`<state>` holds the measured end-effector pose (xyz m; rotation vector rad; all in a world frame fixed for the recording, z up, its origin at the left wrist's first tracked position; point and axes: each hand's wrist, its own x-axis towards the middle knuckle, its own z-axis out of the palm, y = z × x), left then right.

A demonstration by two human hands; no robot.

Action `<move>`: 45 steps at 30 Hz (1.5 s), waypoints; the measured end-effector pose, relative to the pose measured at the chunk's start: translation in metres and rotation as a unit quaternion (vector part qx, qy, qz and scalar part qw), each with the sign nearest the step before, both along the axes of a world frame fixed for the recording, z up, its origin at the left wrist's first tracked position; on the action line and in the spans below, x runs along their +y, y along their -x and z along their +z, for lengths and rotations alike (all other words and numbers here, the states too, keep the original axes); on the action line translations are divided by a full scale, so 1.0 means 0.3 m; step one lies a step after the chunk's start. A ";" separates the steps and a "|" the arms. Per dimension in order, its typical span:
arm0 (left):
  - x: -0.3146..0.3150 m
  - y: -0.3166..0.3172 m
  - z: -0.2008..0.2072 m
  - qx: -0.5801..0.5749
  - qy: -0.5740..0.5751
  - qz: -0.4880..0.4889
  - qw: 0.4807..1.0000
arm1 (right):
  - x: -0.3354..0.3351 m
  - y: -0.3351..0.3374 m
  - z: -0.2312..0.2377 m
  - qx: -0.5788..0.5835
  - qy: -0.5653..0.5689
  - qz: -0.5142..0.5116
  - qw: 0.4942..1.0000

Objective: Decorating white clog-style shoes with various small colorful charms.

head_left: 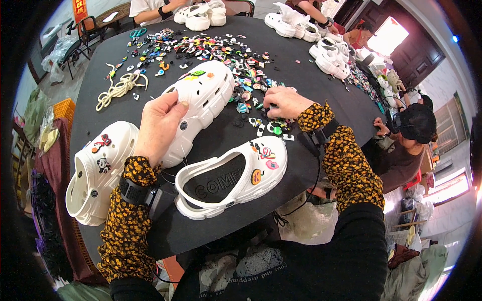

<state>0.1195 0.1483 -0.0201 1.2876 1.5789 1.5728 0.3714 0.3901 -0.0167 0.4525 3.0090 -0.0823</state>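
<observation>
My left hand [159, 125] is closed around a white clog [213, 95], tilted above the table, thumb on its upper. A few colourful charms sit near its toe, and some of its holes are bare. Over a spread of small shoe charms [244, 83], my right hand [286, 103] has its fingers curled down; whatever they pinch is hidden. Close to me lies another white clog [271, 155] with several charms and a dark insole. A third white clog [118, 145], bearing a panda charm [103, 165], rests left of my left wrist.
Cream cord [123, 90] lies coiled at the left, with teal-handled scissors [137, 33] beyond. More white clogs [201, 17] stand at the far edge and right side [329, 57]. Co-workers sit around the dark table [201, 233]; one in a black cap [416, 123] is at right.
</observation>
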 end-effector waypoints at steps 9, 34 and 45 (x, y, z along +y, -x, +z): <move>0.005 0.001 -0.005 0.000 -0.007 0.008 1.000 | 0.070 -0.033 -0.017 0.143 -0.119 -0.059 0.981; -0.003 -0.006 0.014 0.023 0.007 0.013 1.000 | -0.069 0.017 0.002 0.151 0.406 -0.112 0.894; 0.006 -0.003 -0.008 -0.023 -0.009 0.001 1.000 | -0.060 -0.029 0.014 0.245 0.485 -0.163 0.824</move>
